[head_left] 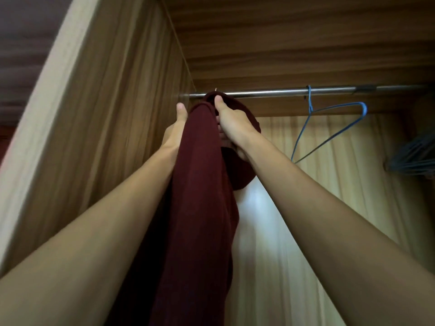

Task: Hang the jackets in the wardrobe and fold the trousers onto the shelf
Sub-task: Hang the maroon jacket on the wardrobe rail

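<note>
Both forearms are rising from the bottom corners of the frame and closing in on the centre, with a dark red jacket hanging between them down to the bottom edge. Up at the middle of the frame, the left hand is holding the left side of the garment's top, thumb pointing upward along the fabric; its other fingers are hidden behind the cloth. The right hand is gripping the bunched top of the jacket from the right, thumb pressed over the fold and fingers curled round underneath. Just above the thumbs, the jacket's top is touching the metal rail at its left end, close to the wooden side wall of the wardrobe; a small metal tip is showing there, though what it belongs to is unclear. Further right along the rail, an empty blue hanger is hanging tilted. At the far right edge, a blurred cluster of more blue hangers is sitting against the pale back panel.
</note>
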The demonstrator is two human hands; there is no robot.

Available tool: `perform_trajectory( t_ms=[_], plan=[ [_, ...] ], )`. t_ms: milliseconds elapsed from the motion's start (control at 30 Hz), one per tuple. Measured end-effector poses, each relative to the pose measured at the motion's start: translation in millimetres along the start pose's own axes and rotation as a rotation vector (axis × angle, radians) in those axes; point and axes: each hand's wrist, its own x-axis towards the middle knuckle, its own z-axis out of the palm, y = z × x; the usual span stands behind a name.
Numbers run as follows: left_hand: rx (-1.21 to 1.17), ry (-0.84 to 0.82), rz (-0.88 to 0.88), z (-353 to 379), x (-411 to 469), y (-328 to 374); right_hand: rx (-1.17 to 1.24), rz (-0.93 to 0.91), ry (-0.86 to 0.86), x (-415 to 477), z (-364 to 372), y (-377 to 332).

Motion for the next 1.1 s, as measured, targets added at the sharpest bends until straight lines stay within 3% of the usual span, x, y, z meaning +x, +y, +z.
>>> perform_trajectory(
  t_ms=[167, 333, 700, 967, 1100],
  plan=[
    [-0.151, -0.025, -0.039, -26, -30, 8, -0.01, -0.001, -0.011, -39, -4, -15],
    [0.016, -0.008, -0.03, -35, -77, 21, -0.156, -0.007, 0.072, -79, -1, -17],
    [0.168, -0.026, -0.03, -36, -163, 38, -0.161, -0.068, 0.263, -155, -7, -5],
    [0.325, -0.019, -0.041, -61, -258, 43, -0.038, -0.148, 0.038, -248, -24, 4],
    [0.471, 0.005, -0.131, -97, -333, 42, 0.052, -0.093, -0.181, -315, -10, 20]
  ],
)
